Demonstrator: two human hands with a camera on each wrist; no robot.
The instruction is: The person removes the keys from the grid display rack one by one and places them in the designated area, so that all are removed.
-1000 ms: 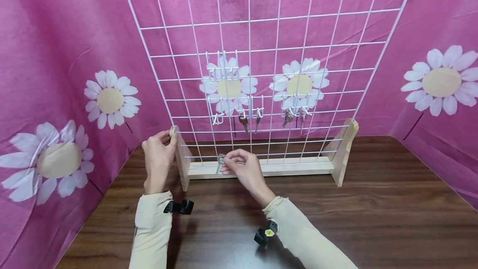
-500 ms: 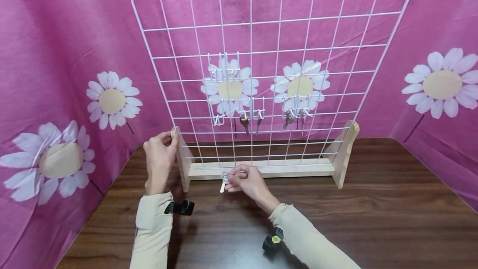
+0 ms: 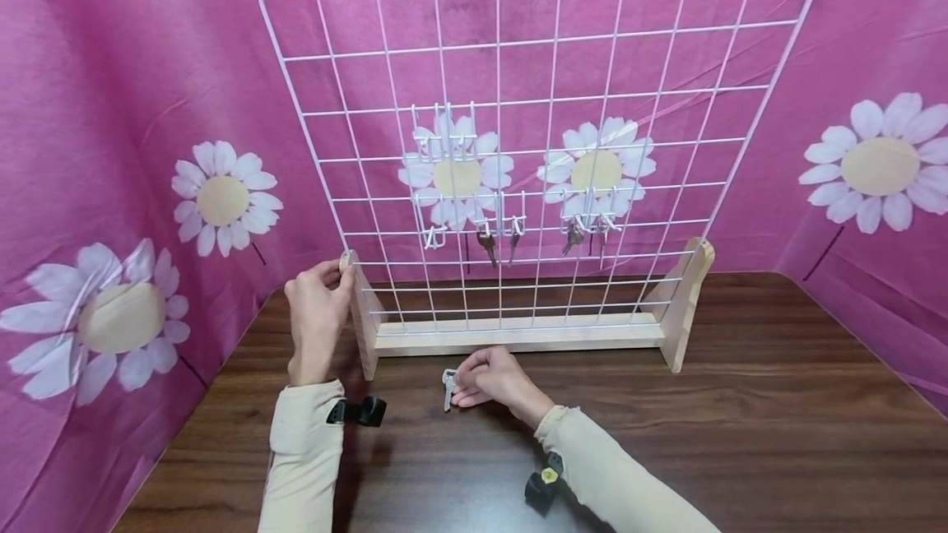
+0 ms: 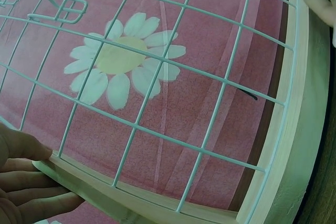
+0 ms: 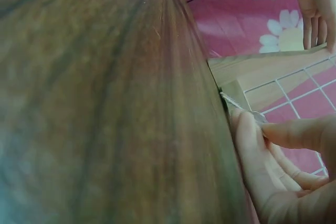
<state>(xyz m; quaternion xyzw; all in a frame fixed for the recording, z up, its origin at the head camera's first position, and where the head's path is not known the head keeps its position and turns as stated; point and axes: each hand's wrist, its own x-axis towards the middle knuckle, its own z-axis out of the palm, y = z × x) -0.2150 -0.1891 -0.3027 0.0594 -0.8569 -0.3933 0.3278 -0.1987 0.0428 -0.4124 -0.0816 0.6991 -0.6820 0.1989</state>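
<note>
Key (image 3: 448, 393): head between our right fingertips, blade jutting beyond them, near the wooden base (image 3: 518, 340).
Right hand (image 3: 494, 381): we pinch the key.
Left hand (image 3: 318, 311): we grip the wooden upright (image 3: 362, 327).

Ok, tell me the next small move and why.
Probably lower the key onto the table and let go: the right hand pinches it low in front of the wooden stand, whose side the left hand holds.

It looks like a curtained-off workspace: pink daisy-print cloth (image 3: 222, 64) surrounds a wood-grain table (image 3: 778, 418).
</note>
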